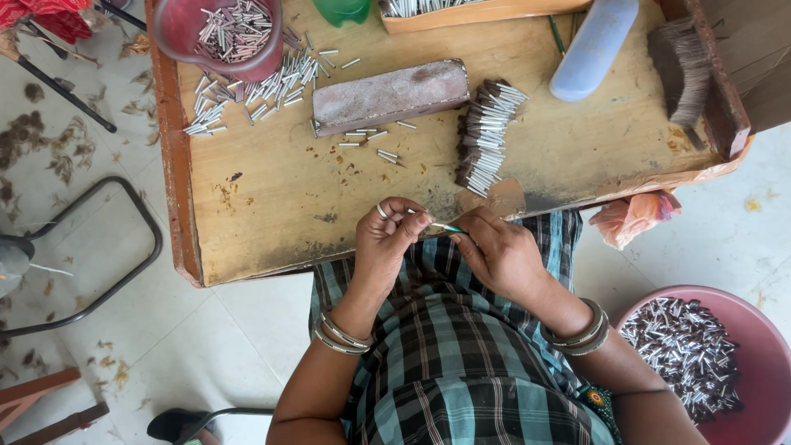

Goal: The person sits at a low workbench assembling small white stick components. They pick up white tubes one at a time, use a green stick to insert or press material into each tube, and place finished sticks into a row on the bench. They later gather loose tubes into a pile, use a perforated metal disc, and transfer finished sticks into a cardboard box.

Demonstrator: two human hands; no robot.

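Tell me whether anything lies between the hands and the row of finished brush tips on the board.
Nothing visible does. The left hand and right hand pinch a small metal tube at the board's near edge. The row of brush tips lies just beyond, with only bare wood between.

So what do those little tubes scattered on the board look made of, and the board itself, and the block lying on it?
The little tubes look like metal: silvery and shiny, catching light. The board seems bare wood, matte tan with grain and stains. The block is harder to judge: dull grey-pink and worn, maybe stone or wood.
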